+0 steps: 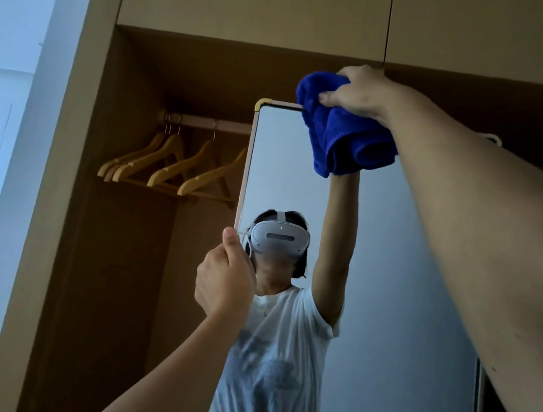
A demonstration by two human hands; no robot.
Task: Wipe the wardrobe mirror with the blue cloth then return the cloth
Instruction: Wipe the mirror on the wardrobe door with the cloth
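The wiping looks barely begun: the right hand [361,91] clutches the bunched blue terry cloth [345,136] at the top edge of the tall pink-framed wardrobe mirror [394,256], the left hand [224,277] gripping its side frame, with the return still ahead.

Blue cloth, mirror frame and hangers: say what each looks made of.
Blue cloth: soft plush fabric, probably microfibre; matte, folds thickly. Mirror frame: slim, smooth pinkish edging with a shiny gold corner, probably metal, though plastic is possible. Hangers: pale wood with a light sheen, thin metal hooks.
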